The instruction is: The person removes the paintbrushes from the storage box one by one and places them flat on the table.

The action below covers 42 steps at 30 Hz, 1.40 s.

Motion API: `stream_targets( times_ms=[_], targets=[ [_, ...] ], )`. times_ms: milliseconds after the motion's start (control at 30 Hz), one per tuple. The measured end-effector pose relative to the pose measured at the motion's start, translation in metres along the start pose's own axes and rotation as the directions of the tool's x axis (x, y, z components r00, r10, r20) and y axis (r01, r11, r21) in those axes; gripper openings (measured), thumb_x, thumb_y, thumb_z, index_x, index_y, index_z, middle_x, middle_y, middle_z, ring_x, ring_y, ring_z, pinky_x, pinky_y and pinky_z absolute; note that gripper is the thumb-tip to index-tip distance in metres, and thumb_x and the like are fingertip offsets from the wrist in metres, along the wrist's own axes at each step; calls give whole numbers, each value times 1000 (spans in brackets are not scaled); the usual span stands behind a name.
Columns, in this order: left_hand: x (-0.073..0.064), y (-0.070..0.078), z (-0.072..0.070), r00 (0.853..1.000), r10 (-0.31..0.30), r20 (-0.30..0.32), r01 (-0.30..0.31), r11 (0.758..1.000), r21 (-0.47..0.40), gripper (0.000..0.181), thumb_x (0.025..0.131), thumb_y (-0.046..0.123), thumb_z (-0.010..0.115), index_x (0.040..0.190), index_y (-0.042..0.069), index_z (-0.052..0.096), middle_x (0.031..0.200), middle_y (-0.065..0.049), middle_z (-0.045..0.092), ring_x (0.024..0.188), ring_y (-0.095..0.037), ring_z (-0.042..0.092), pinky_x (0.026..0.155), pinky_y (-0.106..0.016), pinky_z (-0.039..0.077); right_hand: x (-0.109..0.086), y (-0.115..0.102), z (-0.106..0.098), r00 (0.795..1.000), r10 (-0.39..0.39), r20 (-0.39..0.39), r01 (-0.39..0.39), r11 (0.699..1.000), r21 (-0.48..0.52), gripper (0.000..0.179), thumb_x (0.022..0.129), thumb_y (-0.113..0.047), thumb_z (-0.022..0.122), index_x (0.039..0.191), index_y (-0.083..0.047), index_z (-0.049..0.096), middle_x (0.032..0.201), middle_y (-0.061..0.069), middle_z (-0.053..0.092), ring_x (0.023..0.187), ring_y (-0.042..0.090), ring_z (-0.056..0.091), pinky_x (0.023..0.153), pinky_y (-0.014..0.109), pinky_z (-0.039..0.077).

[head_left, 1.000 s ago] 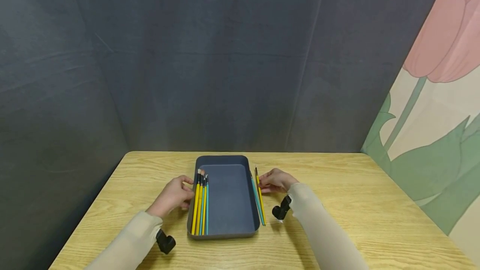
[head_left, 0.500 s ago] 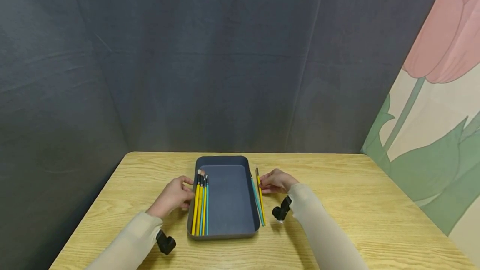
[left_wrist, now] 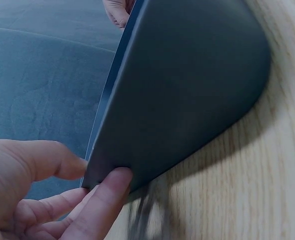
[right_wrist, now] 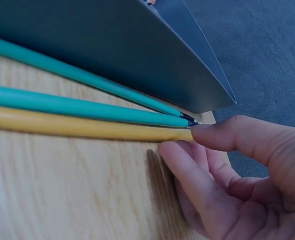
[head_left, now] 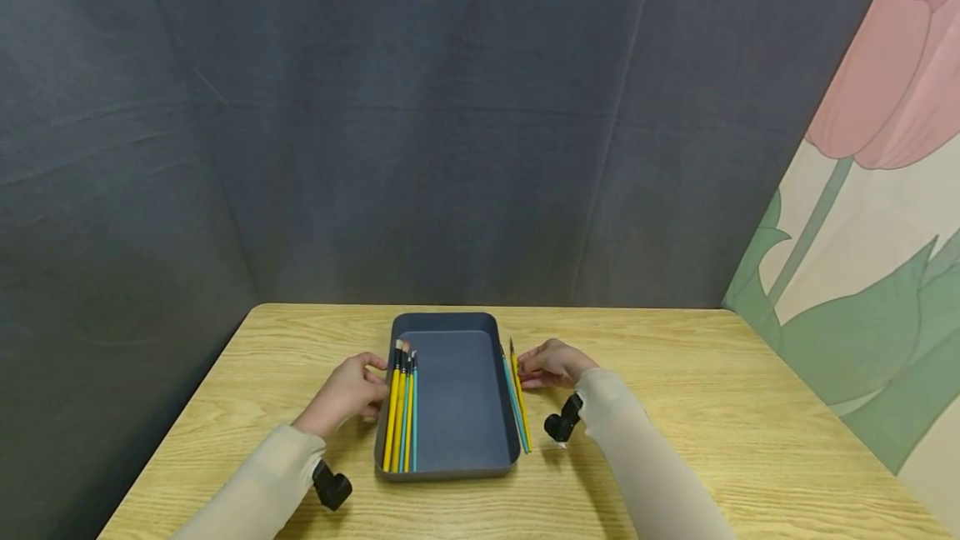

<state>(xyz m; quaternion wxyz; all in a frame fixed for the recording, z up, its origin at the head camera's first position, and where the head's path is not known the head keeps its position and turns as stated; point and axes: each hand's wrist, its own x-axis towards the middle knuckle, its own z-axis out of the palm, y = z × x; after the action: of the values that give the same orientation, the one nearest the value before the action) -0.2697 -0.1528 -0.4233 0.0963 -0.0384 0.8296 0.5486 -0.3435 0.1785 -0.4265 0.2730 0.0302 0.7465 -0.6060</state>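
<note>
A dark grey rectangular tray (head_left: 461,407) lies on the table, with several yellow and teal paintbrushes (head_left: 401,407) along its left inner side. My left hand (head_left: 351,390) holds the tray's left wall. In the left wrist view its thumb (left_wrist: 62,162) meets the rim and a fingertip (left_wrist: 118,177) lies on the outer wall. Just right of the tray, my right hand (head_left: 553,362) pinches a yellow paintbrush (right_wrist: 112,131) between thumb and fingers. Beside it, two teal paintbrushes (right_wrist: 87,106) lie along the tray's outer wall. The yellow brush's front end is hidden by the hand in the right wrist view.
The wooden table (head_left: 675,415) extends on both sides of the tray. Dark fabric (head_left: 450,148) hangs behind and to the left. At the right is a wall with a tulip picture (head_left: 870,190).
The yellow paintbrush in the right hand shifts slightly right, then back left near the teal ones. Left hand and tray stay in place.
</note>
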Motion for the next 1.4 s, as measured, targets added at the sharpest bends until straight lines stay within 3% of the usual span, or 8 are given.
stream_targets(
  times_ms=[400,700,867,1167,1400],
  targets=[
    [0,-2,0,1000,0,6,0,1000,-12,42,81,-8,56,122,-6,49,90,-17,60,69,-22,61,55,-35,54,0,1,-2,1000,3,14,-3,1000,5,28,92,7,53,119,15,52,84,8,65,75,14,66,75,29,59],
    [0,0,-1,1000,7,15,-7,1000,5,42,82,-6,57,123,-7,49,92,-18,60,69,-21,61,55,-35,53,-2,0,-6,996,-43,76,40,998,38,33,94,6,49,125,17,46,91,9,64,84,17,66,86,35,56],
    [-1,0,-1,1000,3,13,-3,1000,4,42,81,-7,56,123,-6,49,92,-18,60,68,-21,60,54,-34,52,-4,-5,-7,995,-58,78,55,998,44,39,94,4,49,130,17,41,94,9,64,86,17,65,89,38,55],
    [-1,1,0,1000,-10,9,10,1000,-5,42,81,-8,57,122,-6,49,90,-17,59,67,-21,59,53,-33,52,-13,-20,-3,995,-72,67,67,995,67,42,97,-1,48,135,17,38,105,15,58,86,15,65,84,30,57],
    [-1,1,0,1000,-9,11,9,1000,0,42,81,-8,57,122,-6,49,91,-17,60,68,-21,60,53,-33,52,-18,-29,4,991,-110,71,103,990,94,41,97,-2,49,134,15,42,109,16,58,93,16,64,94,35,52]
  ],
)
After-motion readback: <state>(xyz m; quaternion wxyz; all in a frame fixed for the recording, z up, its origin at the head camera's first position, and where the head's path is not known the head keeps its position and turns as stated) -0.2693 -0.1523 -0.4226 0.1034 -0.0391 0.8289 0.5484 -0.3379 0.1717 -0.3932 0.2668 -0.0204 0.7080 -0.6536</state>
